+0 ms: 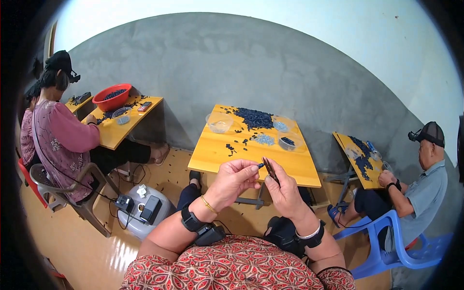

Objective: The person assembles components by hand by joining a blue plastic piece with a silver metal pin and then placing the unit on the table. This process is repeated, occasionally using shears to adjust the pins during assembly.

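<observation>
From the head view, my left hand [234, 179] is raised in front of me, its grip pinched on a small dark piece [261, 165] between thumb and fingertips. My right hand [285, 191] is just beside it, its grip closed around a thin dark tool [270, 170] whose tip stands up near that piece. Both hands hover above the near edge of the yellow surface [217, 150]. On it lies a heap of dark blue parts [255, 117], with loose ones scattered toward me, a clear bowl [219, 123] to the left and small clear containers [287, 141] to the right. Other people sit at separate yellow tables on either side, one with a red basin [112, 96].
</observation>
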`<state>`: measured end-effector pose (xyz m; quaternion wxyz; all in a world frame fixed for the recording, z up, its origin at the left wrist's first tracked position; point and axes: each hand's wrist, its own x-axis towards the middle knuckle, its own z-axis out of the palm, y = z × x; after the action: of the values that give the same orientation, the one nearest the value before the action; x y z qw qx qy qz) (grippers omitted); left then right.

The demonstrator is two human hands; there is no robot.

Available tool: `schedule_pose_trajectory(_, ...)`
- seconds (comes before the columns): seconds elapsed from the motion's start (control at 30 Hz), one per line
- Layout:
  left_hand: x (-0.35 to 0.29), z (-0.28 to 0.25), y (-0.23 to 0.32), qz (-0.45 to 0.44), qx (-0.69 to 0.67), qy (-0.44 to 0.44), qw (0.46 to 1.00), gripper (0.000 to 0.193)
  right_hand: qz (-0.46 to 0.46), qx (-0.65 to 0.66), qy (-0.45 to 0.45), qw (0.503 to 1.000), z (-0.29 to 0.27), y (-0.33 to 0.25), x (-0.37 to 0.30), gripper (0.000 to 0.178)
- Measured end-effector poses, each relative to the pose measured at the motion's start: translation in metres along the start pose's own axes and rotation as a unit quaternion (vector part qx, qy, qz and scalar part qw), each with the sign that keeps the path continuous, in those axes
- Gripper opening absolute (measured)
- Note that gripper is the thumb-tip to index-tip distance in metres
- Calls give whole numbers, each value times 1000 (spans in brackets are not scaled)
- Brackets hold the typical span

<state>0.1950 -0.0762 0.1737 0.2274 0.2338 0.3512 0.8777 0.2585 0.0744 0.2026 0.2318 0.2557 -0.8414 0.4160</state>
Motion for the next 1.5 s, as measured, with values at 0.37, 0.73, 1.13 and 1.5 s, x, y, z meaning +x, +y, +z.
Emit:
schedule_pose_trajectory(0.37,-4,9,8,6,38,-4,999,14,-13,39,15,999,6,1,-1,39)
schedule_pose_trajectory(0.73,-2,9,9,6,21,-12,1000,15,-7,-5,34,999,-9,-14,-5,34)
schedule_pose_trajectory(1.13,2,8,4,35,43,-13,998,12,-18,9,30,999,-5,-3,-5,34)
schedule_pose_trajectory(1.5,4,4,-2,67,106,9,992,14,-17,-63,16,998,-4,3,-9,37)
